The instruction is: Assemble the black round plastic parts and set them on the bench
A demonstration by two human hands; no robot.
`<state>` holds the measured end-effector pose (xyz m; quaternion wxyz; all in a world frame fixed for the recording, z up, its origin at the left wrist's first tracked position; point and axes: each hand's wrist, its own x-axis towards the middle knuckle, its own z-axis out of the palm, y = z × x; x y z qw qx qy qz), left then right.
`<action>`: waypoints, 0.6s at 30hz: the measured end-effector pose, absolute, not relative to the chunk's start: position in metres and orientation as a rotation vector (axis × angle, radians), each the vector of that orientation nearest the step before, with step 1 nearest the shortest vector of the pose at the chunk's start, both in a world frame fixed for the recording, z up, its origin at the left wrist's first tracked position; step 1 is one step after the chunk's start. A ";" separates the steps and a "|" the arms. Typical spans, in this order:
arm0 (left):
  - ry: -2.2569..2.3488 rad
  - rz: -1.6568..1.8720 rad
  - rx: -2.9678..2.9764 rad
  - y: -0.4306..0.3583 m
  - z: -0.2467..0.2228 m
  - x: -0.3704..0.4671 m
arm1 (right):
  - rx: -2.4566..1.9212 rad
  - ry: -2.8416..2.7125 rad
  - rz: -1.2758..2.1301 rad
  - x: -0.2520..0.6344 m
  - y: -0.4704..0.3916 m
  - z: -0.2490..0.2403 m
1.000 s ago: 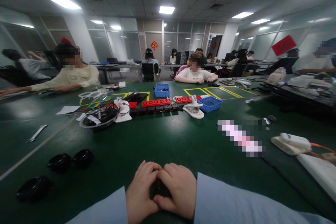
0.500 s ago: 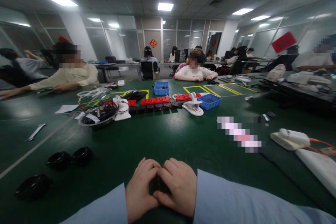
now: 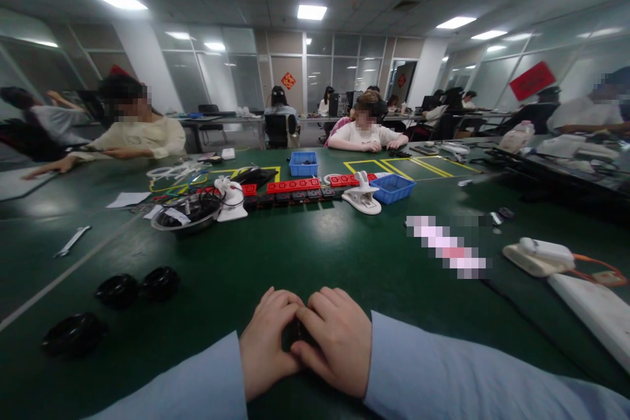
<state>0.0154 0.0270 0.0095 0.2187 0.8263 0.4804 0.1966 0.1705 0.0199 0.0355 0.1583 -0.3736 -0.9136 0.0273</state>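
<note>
My left hand (image 3: 270, 344) and my right hand (image 3: 335, 341) meet at the near edge of the green table (image 3: 315, 256). The fingers of both curl inward and their tips touch, the thumbs coming together below. In the gap between them shows something dark, too hidden to name. To the left of my hands lie three glossy black rings, perhaps rolls of tape or coiled cable: one black ring (image 3: 117, 290), a second black ring (image 3: 160, 283) beside it, and a third black ring (image 3: 73, 335) closer to me.
A wrench (image 3: 72, 242) lies far left. Ahead stand a metal bowl (image 3: 184, 228) of black cables, red socket strips (image 3: 294, 185), a white clip base (image 3: 363, 200) and a blue bin (image 3: 392, 190). A white device (image 3: 546, 252) with an orange cord sits right. Co-workers sit around.
The camera view has shifted slightly, so the tabletop things sit a little differently. My hands keep nearly the same pose. At the left, a co-worker's arm has moved inward.
</note>
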 end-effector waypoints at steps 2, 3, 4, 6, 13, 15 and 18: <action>1.320 0.554 2.295 0.027 0.009 0.016 | -1.070 -2.628 0.059 0.169 0.019 0.035; 1.313 0.564 2.302 0.028 0.008 0.015 | -1.072 -2.631 0.047 0.168 0.019 0.034; 1.306 0.574 2.310 0.028 0.008 0.015 | -1.074 -2.631 0.036 0.168 0.019 0.034; 1.281 0.575 2.325 0.030 0.007 0.013 | -1.073 -2.629 0.024 0.168 0.019 0.034; 1.179 0.548 2.379 0.034 0.007 0.008 | -1.089 -2.630 0.011 0.170 0.018 0.038; 1.186 0.549 2.377 0.034 0.007 0.008 | -1.117 -2.600 -0.018 0.169 0.017 0.036; 1.188 0.552 2.366 0.034 0.007 0.009 | -1.134 -2.572 -0.062 0.167 0.016 0.032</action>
